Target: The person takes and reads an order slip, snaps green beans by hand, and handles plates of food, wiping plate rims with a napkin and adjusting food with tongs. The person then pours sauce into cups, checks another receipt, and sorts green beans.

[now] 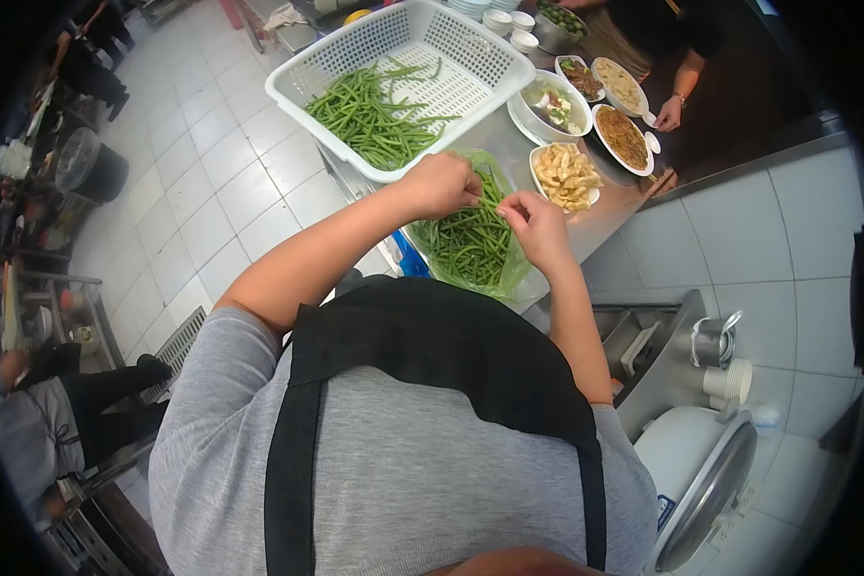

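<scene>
Green beans (466, 250) lie, in the head view, inside an open translucent green bag (499, 280) on the surface (602, 213), directly below both hands. The left hand (446, 185) is closed, fingers curled onto a bean above the pile; the right hand (536, 226) pinches a bean between thumb and finger just beside it. A white perforated basket (468, 56) holding further beans stands beyond the bag, with a bowl of fried pieces (566, 177) to its right.

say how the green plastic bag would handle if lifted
The plastic bag would probably sag, its thin film lying crumpled around the green beans. It looks fairly full, so likely has some weight. Beans might spill if it tipped, since its mouth is open.
</scene>
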The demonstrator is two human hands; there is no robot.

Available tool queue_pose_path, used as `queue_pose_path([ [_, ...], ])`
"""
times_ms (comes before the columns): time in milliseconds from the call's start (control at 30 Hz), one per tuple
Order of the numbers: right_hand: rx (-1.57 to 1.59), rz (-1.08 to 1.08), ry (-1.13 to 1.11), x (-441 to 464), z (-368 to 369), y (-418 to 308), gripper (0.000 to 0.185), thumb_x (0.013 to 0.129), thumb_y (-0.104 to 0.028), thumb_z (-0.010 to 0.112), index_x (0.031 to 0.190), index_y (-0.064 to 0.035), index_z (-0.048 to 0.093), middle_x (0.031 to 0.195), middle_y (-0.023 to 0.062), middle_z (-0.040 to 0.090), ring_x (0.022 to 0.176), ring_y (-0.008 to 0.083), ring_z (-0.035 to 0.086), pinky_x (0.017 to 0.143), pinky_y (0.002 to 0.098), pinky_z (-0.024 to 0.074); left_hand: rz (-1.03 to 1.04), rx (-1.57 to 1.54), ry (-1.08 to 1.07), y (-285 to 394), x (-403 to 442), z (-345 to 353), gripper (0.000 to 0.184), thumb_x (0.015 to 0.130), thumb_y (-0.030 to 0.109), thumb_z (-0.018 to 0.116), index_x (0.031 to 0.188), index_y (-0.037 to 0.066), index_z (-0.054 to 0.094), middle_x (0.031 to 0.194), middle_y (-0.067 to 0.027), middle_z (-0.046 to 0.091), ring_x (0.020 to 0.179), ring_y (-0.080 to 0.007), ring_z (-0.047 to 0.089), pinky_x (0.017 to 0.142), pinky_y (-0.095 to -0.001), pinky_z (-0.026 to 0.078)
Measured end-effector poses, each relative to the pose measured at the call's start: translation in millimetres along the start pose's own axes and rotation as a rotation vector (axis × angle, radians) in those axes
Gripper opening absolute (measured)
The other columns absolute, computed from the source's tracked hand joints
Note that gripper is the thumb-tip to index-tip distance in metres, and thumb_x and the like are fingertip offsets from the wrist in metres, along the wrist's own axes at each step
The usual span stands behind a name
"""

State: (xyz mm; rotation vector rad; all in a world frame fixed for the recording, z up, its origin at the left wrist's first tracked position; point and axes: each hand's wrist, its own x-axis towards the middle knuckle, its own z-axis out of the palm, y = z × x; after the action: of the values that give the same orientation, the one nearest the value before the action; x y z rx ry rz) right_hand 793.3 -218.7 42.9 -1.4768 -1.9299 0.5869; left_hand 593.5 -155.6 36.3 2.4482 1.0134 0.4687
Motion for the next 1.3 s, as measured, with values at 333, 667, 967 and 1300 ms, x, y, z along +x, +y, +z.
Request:
queue_pose_path([
  [333,0.709,0.151,0.232,-6.9,7.3,20.0,0.014,0.087,-0.010,0.061,0.098,-0.0018,0.063,0.078,0.0000,0.058,0.066,0.0056,0.053,0.060,0.0212,0.0434,-0.459,-1.252,0.078,0.7,-9.7,24.8,0.017,0.087,0.015,0.064,0.093,-0.001,0.064,0.081,-0.0055,0.065,0.070,-0.0096,0.061,0.066,-0.0211,0.051],
  [667,0.231,-0.046,0.069,-8.3,26.4,-4.3,0.016,0.080,-0.011,0.066,0.092,-0.0012,0.067,0.075,0.0092,0.061,0.064,0.0157,0.056,0.059,0.0272,0.0437,-0.380,-1.361,0.153,-7.7,-14.7,9.7,0.019,0.089,0.013,0.061,0.101,-0.001,0.061,0.089,-0.0079,0.066,0.071,-0.0111,0.062,0.069,-0.0223,0.052],
  [967,1.420,0.408,0.214,2.4,82.8,-18.9,0.013,0.092,-0.013,0.055,0.100,-0.0034,0.057,0.080,0.0023,0.059,0.071,0.0120,0.055,0.064,0.0254,0.0447,0.531,-0.305,0.444,-6.5,-46.8,-19.7,0.025,0.067,-0.002,0.065,0.092,0.005,0.065,0.088,-0.0087,0.063,0.080,-0.0270,0.062,0.069,-0.0327,0.051],
  [1300,0.674,0.381,0.782,45.8,129.6,-66.3,0.010,0.086,-0.011,0.063,0.092,-0.0055,0.057,0.071,0.0016,0.056,0.064,0.0075,0.052,0.057,0.0216,0.0425,0.476,-0.002,0.364,-168.9,-82.0,-132.5,0.029,0.076,0.006,0.056,0.104,0.006,0.058,0.107,-0.0093,0.057,0.097,-0.0291,0.059,0.079,-0.0351,0.051],
])
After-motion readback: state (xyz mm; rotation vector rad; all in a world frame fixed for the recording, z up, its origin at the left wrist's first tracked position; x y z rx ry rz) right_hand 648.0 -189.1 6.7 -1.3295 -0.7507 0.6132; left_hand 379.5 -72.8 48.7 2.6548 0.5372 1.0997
